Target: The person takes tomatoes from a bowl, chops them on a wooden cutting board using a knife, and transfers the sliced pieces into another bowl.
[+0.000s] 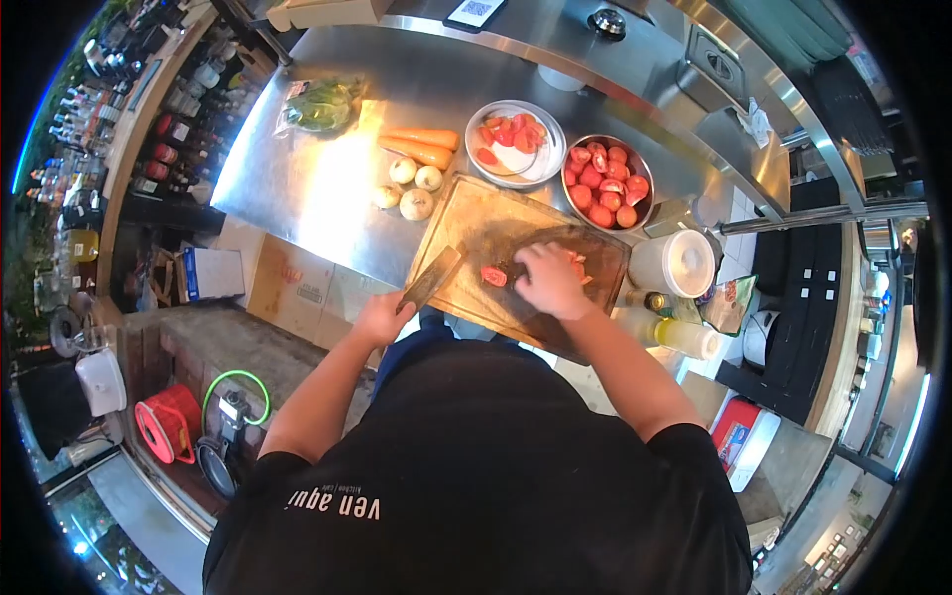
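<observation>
My left hand (382,317) is wrapped round the handle of a knife (432,277), whose broad blade lies over the left edge of the wooden cutting board (476,213). Over the board's middle right, my right hand (548,280) has its fingers bent down beside cut tomato; whether they grip a piece is hidden. A red tomato piece (494,276) lies just left of these fingers, and more cut tomato (575,264) shows behind them. Beyond the board stand a plate of tomato slices (516,131) and a metal bowl with tomatoes (607,182).
Onions (416,204), carrots (421,147) and bagged greens (322,105) lie on the steel counter (367,59). To the board's right stand a white-lidded tub (686,264) and bottles (694,340). A raised metal shelf (555,64) runs along the far side.
</observation>
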Tool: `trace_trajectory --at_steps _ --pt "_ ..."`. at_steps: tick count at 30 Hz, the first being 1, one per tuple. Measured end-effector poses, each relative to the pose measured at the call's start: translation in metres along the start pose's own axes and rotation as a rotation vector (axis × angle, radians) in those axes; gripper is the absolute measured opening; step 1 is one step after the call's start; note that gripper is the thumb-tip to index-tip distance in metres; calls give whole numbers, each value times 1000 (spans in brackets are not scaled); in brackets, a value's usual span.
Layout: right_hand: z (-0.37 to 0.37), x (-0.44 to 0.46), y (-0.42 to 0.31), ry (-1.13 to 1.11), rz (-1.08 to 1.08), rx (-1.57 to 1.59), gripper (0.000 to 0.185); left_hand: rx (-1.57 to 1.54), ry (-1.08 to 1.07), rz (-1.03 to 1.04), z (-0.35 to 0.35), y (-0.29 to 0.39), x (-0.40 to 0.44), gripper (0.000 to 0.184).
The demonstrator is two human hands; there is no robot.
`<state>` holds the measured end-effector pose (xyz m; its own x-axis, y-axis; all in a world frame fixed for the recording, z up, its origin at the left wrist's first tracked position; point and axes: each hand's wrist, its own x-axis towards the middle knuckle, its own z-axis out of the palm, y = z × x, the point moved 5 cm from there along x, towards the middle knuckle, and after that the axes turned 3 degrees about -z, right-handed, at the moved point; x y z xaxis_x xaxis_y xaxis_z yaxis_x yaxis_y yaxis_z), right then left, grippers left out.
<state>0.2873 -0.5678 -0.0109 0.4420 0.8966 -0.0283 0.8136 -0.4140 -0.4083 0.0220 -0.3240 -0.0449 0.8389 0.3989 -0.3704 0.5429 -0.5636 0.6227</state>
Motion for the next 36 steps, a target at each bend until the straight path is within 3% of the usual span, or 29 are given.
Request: trace_trajectory --at_steps 1,2,4,9,13,14,15,17,18,19,20,22,25,28,30,32,34,36 --pt "8 7 -12 38 -48 191 36 -2 8 -18 -2 0 1 38" --pt "16 13 -26 -74 -31 205 47 -3 14 -34 -3 -1 2 37" --pt "32 27 -49 -236 -45 127 35 -9 14 -28 -5 0 4 37" --pt "78 71 -26 -291 15 38 6 38 7 -19 -3 -1 10 38" --pt "14 122 32 111 159 436 8 17 -48 -77 -12 17 7 37" --pt "-20 124 41 302 156 504 19 24 -54 -68 -11 15 7 37" --pt "-48 125 51 277 322 524 33 28 -56 -54 -8 10 8 37" --pt "-90 120 81 563 285 413 29 33 -53 -35 -4 6 9 37" --pt "-107 114 97 584 362 357 28 39 -48 -30 -3 6 9 37" --pt "-115 105 116 703 306 151 29 45 -42 -26 -3 6 9 37" --pt "-124 92 124 576 403 64 34 46 -38 -24 -3 7 9 37" --pt "-100 72 157 510 395 -227 24 64 -27 -18 -2 10 10 38" --pt "-91 66 169 342 495 -66 25 69 -57 -44 -4 19 10 39" --pt "-89 72 174 321 527 -45 24 77 -21 21 2 19 14 41" --pt "-94 73 180 295 507 -119 20 62 -27 29 3 19 16 42" --pt "-100 72 178 263 437 0 21 40 -35 37 5 18 20 43" --pt "-102 69 155 358 370 -42 21 71 -9 47 8 14 21 43" --pt "-98 69 103 370 176 240 24 25 12 42 4 20 19 42"
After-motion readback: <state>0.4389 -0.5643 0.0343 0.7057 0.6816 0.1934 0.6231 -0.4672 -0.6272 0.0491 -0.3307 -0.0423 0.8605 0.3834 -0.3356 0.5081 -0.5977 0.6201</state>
